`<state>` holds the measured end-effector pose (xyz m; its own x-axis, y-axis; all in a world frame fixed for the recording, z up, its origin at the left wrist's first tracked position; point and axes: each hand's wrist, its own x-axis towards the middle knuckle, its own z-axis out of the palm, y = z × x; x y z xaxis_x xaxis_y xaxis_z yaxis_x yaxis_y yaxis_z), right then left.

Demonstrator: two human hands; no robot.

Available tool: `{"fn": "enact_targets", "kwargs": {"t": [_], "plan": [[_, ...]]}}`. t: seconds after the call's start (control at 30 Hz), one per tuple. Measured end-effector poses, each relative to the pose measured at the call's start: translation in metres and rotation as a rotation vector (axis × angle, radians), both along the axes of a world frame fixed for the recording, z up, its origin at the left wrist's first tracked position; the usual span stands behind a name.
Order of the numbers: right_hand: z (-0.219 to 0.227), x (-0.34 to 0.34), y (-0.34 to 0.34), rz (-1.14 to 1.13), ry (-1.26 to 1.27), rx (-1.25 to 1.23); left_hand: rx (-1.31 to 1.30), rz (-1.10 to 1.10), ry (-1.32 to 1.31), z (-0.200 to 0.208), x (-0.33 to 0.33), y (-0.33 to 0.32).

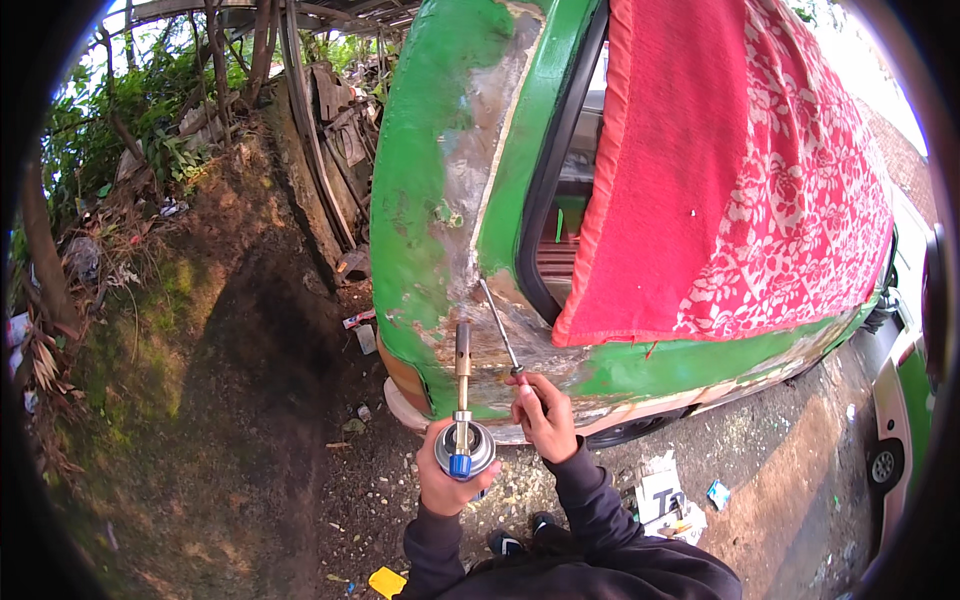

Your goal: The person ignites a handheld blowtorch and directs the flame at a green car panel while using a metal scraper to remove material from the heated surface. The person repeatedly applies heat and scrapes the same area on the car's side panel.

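My left hand (446, 474) is wrapped round a gas blowtorch (463, 400) with a metal nozzle, a blue knob and a round canister below. The nozzle points at the green vehicle body (420, 200); no flame can be made out. In my right hand (547, 418) is a screwdriver (499, 322) with a long thin shaft and a dark reddish handle. Its tip meets or nearly meets the body at the lower end of a scraped strip (490, 150). There the paint is off, showing grey and brown patches. Part of the canister is hidden by my left fingers.
A red floral cloth (690, 190) hangs over the vehicle's window side. Another green-and-white vehicle (905, 400) stands at far right. Papers (668, 500) and a yellow scrap (386, 582) litter the ground. An earth bank (200, 280) with posts and plants rises at left.
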<state>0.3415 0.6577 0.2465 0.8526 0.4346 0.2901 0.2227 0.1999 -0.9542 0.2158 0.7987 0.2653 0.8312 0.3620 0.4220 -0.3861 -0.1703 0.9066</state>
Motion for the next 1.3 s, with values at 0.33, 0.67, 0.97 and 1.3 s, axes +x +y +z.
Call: {"fn": "enact_targets", "kwargs": {"t": [0.33,0.67,0.97,1.3], "plan": [[0.019,-0.001,0.014,-0.236,-0.167,0.051,-0.023,0.017,0.040,0.028,0.021,-0.003],[0.019,0.000,0.017,-0.274,-0.237,0.080,0.027,0.067,0.049,0.031,0.032,-0.005],[0.014,-0.001,0.018,-0.307,-0.274,-0.020,0.027,0.078,0.057,0.033,0.033,-0.004],[0.017,-0.014,0.029,-0.478,-0.387,-0.035,0.055,0.043,0.078,0.028,0.026,0.004]]}}
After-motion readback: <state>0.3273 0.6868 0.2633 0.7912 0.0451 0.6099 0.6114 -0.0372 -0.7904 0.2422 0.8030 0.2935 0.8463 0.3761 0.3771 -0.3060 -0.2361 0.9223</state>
